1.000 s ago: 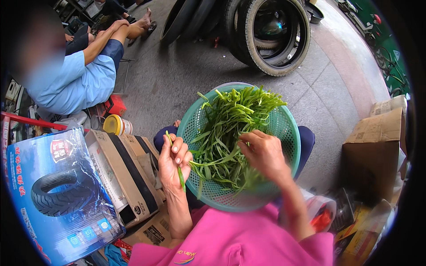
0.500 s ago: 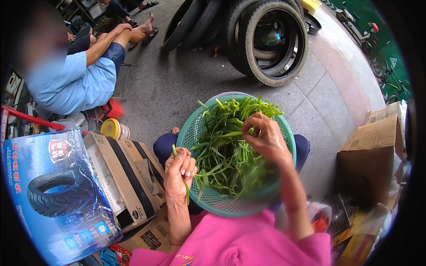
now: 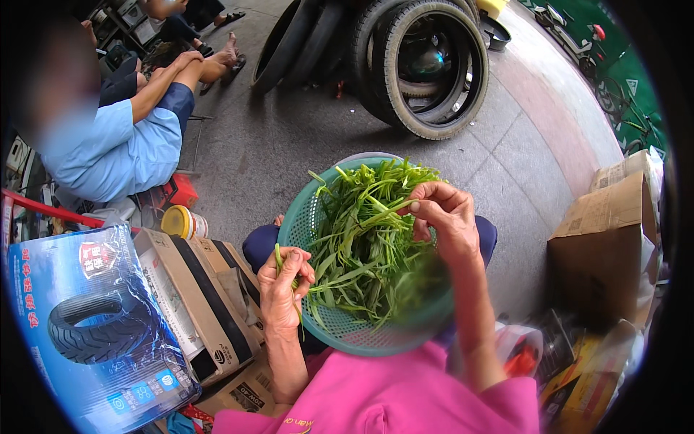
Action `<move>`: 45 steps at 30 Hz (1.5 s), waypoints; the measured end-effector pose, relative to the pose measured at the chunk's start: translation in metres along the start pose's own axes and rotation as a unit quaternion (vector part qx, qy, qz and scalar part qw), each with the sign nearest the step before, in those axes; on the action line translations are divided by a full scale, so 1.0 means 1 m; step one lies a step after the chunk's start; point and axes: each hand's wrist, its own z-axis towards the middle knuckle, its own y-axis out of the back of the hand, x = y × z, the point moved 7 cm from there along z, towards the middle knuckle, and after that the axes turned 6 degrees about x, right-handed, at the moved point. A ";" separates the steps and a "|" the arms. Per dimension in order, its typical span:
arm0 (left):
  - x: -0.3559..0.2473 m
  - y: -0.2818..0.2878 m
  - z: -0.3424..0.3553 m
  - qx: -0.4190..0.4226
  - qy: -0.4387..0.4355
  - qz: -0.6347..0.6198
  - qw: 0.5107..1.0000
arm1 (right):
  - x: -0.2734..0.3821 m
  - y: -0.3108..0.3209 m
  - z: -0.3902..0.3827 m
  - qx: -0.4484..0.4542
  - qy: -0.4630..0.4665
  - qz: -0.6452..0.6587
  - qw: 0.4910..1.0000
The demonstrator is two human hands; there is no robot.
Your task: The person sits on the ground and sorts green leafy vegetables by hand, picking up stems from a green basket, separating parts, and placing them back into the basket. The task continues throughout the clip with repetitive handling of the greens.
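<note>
A round green plastic colander (image 3: 303,213) rests on my lap, heaped with long-leaved greens (image 3: 365,267) that look like water spinach. At its left rim, my left hand (image 3: 287,288) is closed round a thin green stem (image 3: 278,259), whose lower end hangs below the fist. Over the right side of the heap, my right hand (image 3: 450,220) pinches the end of a pale green stem (image 3: 387,214) between thumb and fingertips. That stem slants down into the other greens. Leaves below the right wrist are blurred.
Left of me are a blue tyre box (image 3: 101,325), brown cartons (image 3: 191,296) and a yellow-lidded tub (image 3: 183,222). A seated person in a light blue shirt (image 3: 130,148) is beyond. Tyres (image 3: 434,134) stand ahead; an open carton (image 3: 600,246) and plastic bags (image 3: 517,351) lie right.
My right hand has shifted slightly up and right relative to the colander, still pinching a stem. My left hand keeps its stem, its fingers a little looser. The whole view has shifted slightly.
</note>
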 end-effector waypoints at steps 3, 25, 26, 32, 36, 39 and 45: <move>-0.012 -0.009 -0.001 0.003 -0.007 0.033 0.999 | -0.007 0.000 -0.004 0.030 -0.053 0.061 0.996; 0.026 -0.047 -0.005 0.109 0.099 0.159 0.976 | -0.054 -0.032 -0.059 -0.003 -0.108 -0.020 0.994; 0.029 -0.047 -0.005 0.112 0.107 0.153 0.976 | -0.054 -0.038 -0.061 0.010 -0.100 -0.028 0.995; 0.033 -0.055 -0.007 0.144 0.151 0.091 0.974 | -0.057 -0.033 -0.063 -0.007 -0.089 -0.083 0.993; 0.040 -0.063 -0.008 0.180 0.159 0.048 0.970 | -0.033 -0.028 -0.064 -0.029 -0.008 -0.247 0.969; 0.041 -0.058 -0.008 0.165 0.175 0.033 0.970 | 0.011 -0.012 -0.066 -0.050 0.077 -0.311 0.946; 0.044 -0.046 -0.007 0.194 0.201 -0.153 0.948 | 0.047 0.127 -0.053 0.009 0.167 0.040 0.985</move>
